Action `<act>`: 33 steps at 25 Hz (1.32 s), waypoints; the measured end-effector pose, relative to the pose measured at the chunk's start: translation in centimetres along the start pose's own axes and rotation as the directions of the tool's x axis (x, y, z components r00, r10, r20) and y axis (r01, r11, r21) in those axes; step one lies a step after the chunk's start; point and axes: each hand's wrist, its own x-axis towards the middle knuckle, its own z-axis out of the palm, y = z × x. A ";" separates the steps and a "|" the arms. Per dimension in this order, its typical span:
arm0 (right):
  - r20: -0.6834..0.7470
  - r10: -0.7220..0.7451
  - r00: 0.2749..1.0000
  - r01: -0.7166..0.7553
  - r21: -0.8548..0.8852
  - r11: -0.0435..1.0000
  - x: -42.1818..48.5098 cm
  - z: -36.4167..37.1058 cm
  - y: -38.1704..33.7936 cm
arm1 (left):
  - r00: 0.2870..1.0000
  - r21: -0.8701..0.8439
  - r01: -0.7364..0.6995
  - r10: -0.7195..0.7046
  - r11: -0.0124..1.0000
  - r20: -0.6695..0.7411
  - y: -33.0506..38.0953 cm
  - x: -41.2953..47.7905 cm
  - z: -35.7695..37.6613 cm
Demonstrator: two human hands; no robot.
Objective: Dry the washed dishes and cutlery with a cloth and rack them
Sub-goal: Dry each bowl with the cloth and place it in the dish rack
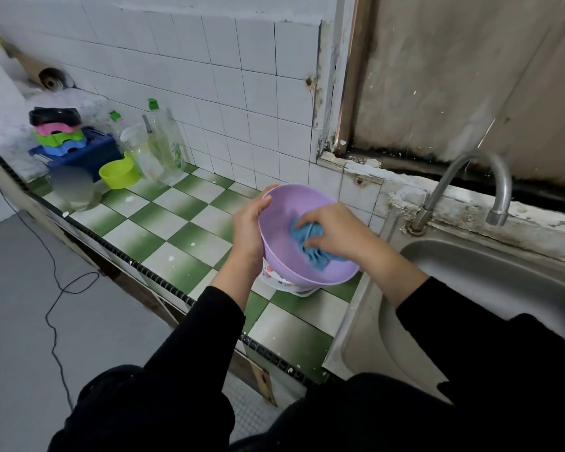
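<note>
Head view: left hand [249, 224] grips purple bowl [279, 238], right hand [337, 230] clutches blue cloth [311, 254] inside; checkered tile counter [163, 220], steel sink [470, 275].

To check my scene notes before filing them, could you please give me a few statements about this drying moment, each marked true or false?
1. The left hand holds the purple bowl by its rim. True.
2. The right hand presses a yellow sponge into the bowl. False: it presses a blue cloth there.
3. No water runs from the tap over the sink. True.
4. The lime green bowl lies in the sink. False: it stands on the counter, beside the blue rack.
</note>
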 end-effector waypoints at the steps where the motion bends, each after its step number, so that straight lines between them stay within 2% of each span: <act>1: -0.156 0.097 0.983 -0.082 0.105 0.991 0.2 0.4 -0.7 | 1.000 0.006 0.006 -0.006 1.000 0.008 -0.1 -0.3 0.4; 2: -0.252 0.158 0.955 -0.095 0.244 0.965 0.2 1.0 -1.6 | 1.000 0.014 -0.002 0.002 1.000 0.004 0.0 -0.5 0.6; 3: -0.240 0.165 0.957 -0.057 0.402 0.914 0.1 1.5 -2.5 | 1.000 0.023 -0.024 0.025 0.999 -0.009 0.2 -0.7 0.8; 4: -0.163 0.107 0.981 -0.001 0.546 0.838 -0.3 1.7 -3.4 | 0.998 0.024 -0.044 0.044 0.999 -0.032 0.6 -0.7 0.8; 5: -0.062 0.011 0.998 0.029 0.607 0.794 -1.1 1.7 -4.0 | 0.997 0.023 -0.049 0.050 0.999 -0.065 1.0 -0.7 0.5; 6: 0.041 -0.086 0.995 0.047 0.576 0.816 -1.9 1.2 -4.1 | 0.995 0.010 -0.042 0.043 0.999 -0.086 1.5 -0.7 0.1; 7: 0.160 -0.170 0.972 0.081 0.451 0.889 -2.4 0.2 -3.8 | 0.996 -0.001 -0.032 0.031 0.999 -0.089 1.9 -0.7 -0.3; 8: 0.265 -0.199 0.943 0.130 0.256 0.958 -2.4 -0.6 -2.9 | 0.997 0.001 -0.034 0.034 0.999 -0.067 2.1 -0.9 -0.7; 9: 0.305 -0.165 0.938 0.158 0.047 0.986 -2.1 -1.4 -2.1 | 0.998 0.020 -0.044 0.045 0.999 -0.039 2.2 -1.2 -0.8; 10: 0.271 -0.101 0.957 0.130 -0.090 0.988 -1.8 -1.8 -1.5 | 0.998 0.042 -0.056 0.056 0.998 -0.007 2.1 -1.6 -0.7; 11: 0.163 -0.040 0.986 0.060 -0.117 0.991 -1.6 -2.0 -1.3 | 0.998 0.059 -0.065 0.065 0.996 0.014 1.9 -2.0 -0.3; 12: 0.006 0.007 1.000 -0.007 -0.052 0.999 -1.3 -1.7 -1.6 | 0.997 0.071 -0.076 0.074 0.995 0.028 1.7 -2.4 0.3; 13: -0.123 0.040 0.992 -0.030 0.083 0.996 -1.3 -1.1 -2.3 | 0.996 0.078 -0.085 0.082 0.993 0.035 1.6 -2.7 0.7; 14: -0.170 0.038 0.985 0.004 0.239 0.971 -1.5 -0.5 -3.2 | 0.995 0.074 -0.094 0.092 0.993 0.032 1.6 -2.8 0.9; 16: -0.040 -0.072 0.997 0.082 0.434 0.897 -2.4 0.0 -4.7 | 0.995 0.035 -0.096 0.096 0.995 -0.010 1.9 -2.8 0.5; 17: 0.076 -0.151 0.986 0.105 0.428 0.898 -3.1 -0.4 -5.1 | 0.996 0.013 -0.078 0.078 0.997 -0.040 2.1 -2.6 0.0; 19: 0.297 -0.210 0.931 0.149 0.214 0.965 -3.6 -1.8 -4.3 | 0.997 -0.009 -0.038 0.037 0.999 -0.068 2.5 -2.4 -1.0; 20: 0.323 -0.169 0.931 0.162 0.051 0.986 -3.2 -2.4 -3.4 | 0.997 0.004 -0.039 0.039 0.999 -0.066 2.5 -2.6 -1.2; 21: 0.275 -0.103 0.956 0.130 -0.083 0.988 -2.9 -2.9 -2.8 | 0.997 0.023 -0.056 0.057 0.998 -0.057 2.5 -3.0 -0.9; 22: 0.157 -0.038 0.987 0.060 -0.131 0.990 -2.6 -3.0 -2.4 | 0.995 0.043 -0.080 0.082 0.996 -0.049 2.4 -3.5 -0.3; 23: 0.007 0.013 1.000 -0.012 -0.095 0.995 -2.4 -2.8 -2.4 | 0.993 0.056 -0.105 0.108 0.993 -0.039 2.2 -4.0 0.4; 24: -0.119 0.045 0.992 -0.043 0.015 0.999 -2.3 -2.2 -2.9 | 0.990 0.077 -0.132 0.135 0.988 -0.034 2.2 -4.4 1.0; 25: -0.175 0.059 0.983 -0.031 0.160 0.987 -2.3 -1.6 -3.7 | 0.987 0.100 -0.158 0.161 0.982 -0.027 2.2 -4.6 1.4; 27: -0.084 -0.006 0.996 0.039 0.392 0.919 -3.1 -0.8 -5.2 | 0.986 0.136 -0.163 0.168 0.977 -0.022 2.7 -4.4 1.3; 28: 0.012 -0.087 0.996 0.075 0.416 0.906 -3.7 -0.8 -5.9 | 0.991 0.114 -0.128 0.132 0.985 -0.031 3.2 -4.0 0.9; 29: 0.110 -0.169 0.980 0.115 0.384 0.916 -4.3 -1.1 -6.1 | 0.996 0.073 -0.074 0.077 0.995 -0.037 3.7 -3.6 0.4; 31: 0.268 -0.228 0.936 0.183 0.184 0.966 -4.5 -2.4 -5.4 | 1.000 -0.009 -0.003 0.003 1.000 -0.017 4.3 -3.2 -0.4; 33: 0.253 -0.153 0.955 0.164 -0.021 0.986 -4.0 -3.4 -4.5 | 1.000 0.001 -0.018 0.018 1.000 0.005 4.1 -3.4 -0.4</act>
